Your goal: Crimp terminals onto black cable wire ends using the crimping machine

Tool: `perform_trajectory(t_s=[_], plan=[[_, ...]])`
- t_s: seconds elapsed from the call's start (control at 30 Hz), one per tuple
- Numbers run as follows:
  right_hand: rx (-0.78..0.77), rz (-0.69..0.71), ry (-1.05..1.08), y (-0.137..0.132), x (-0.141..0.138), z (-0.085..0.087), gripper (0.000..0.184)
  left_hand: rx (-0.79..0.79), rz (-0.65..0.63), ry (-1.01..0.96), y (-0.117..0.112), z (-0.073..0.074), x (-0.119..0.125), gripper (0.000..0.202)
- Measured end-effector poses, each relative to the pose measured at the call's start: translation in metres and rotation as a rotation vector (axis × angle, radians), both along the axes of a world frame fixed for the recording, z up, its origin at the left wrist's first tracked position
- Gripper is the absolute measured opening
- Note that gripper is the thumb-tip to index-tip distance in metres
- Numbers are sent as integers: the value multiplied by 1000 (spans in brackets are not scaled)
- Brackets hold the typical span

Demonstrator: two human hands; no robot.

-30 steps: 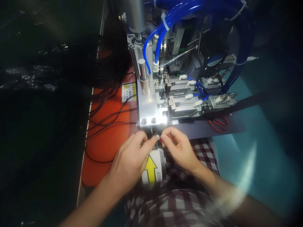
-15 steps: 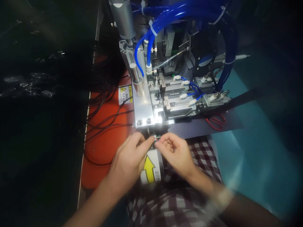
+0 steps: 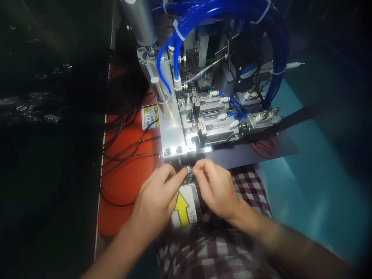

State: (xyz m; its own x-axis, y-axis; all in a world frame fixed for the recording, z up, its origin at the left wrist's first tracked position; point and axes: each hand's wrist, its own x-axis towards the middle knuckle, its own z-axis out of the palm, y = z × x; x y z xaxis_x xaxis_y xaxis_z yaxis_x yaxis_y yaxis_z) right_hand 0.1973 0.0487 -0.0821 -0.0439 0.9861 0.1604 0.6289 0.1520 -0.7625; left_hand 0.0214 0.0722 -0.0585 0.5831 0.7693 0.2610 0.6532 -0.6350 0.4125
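In the head view, my left hand [image 3: 158, 190] is closed in a pinch at the front of the machine, its thumb and index finger on a tiny pale part with fine coloured wires [image 3: 190, 169]. Facing it from the right, my right hand [image 3: 216, 186] pinches the thin wire ends, one of which looks green. The fingertips nearly meet over a small dark fixture [image 3: 190, 178] at the end of the feed track. Much of the tiny part is hidden by the fingers, so its exact kind is unclear. Just below sits a white label with a yellow arrow [image 3: 182, 209].
A metal machine [image 3: 171, 133] with cylinders and blue air hoses [image 3: 223, 11] rises ahead. Black cables [image 3: 122, 143] lie across the red base plate [image 3: 116, 213] at left. Red wires [image 3: 263, 147] rest on the grey plate at right. Checked cloth [image 3: 215, 252] covers my lap.
My right fingertips have closed in on the wires beside the left ones. The machine appears shifted slightly left as the view moved. My left hand stays at the fixture.
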Motion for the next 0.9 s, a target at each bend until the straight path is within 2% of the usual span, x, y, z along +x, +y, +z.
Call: perform_trajectory(t_s=[0.13,0.37,0.5,0.6,0.8,0.9], plan=[[-44,2,35,3,2,-1,12,-8,9,-8,0,0,0,31],[-202,-76,190,2,-3,-7,10,19,-18,14,1,1,1,31],[-391,-90,485,3,0,-12,14,44,-27,42,2,1,2,31],[-511,-94,681,6,2,-10,18,43,-27,35,2,1,3,31],[-509,-106,804,12,-4,-2,18,38,-21,16,1,0,3,31],[-460,-124,770,10,-8,-4,15,43,-22,8,2,0,3,31]])
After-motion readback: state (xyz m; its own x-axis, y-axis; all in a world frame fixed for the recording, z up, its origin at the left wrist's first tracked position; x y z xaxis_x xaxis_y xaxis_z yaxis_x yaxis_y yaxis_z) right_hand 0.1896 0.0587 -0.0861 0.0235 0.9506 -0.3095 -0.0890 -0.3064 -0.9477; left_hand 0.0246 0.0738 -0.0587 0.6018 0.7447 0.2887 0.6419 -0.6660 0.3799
